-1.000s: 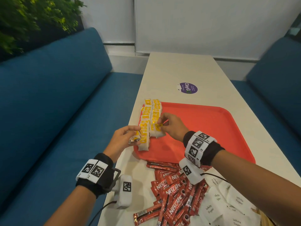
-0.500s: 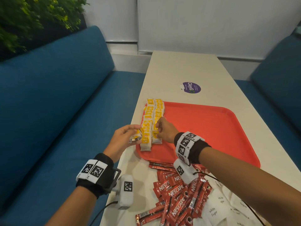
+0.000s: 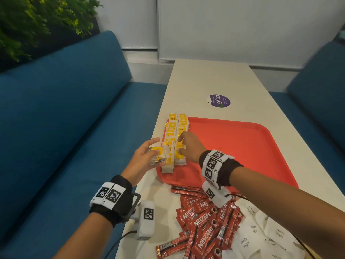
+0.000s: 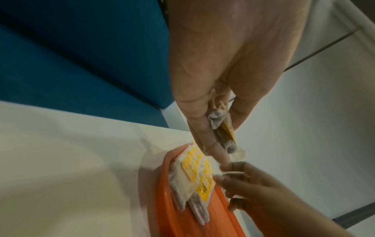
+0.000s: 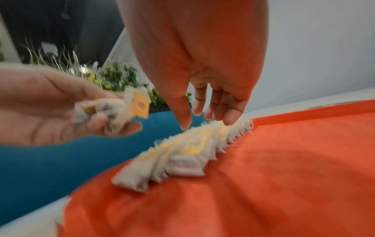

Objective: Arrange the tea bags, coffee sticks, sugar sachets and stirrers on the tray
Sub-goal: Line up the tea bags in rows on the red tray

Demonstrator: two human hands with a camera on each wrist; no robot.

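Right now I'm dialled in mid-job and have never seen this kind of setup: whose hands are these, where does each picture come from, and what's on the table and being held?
There is no machine: a person works bare-handed, wearing wrist straps with cameras. The big picture comes from a head camera looking down; the other two look along each wrist at the fingers.

On the pale long table sits a flat red plastic tray. Two rows of yellow-tagged tea bags lie along its left edge. Nearer the person, off the tray, lie red coffee sticks and white sugar sachets.

The left hand holds a small bunch of tea bags. The right hand holds nothing; its straight fingers reach down at the rows.
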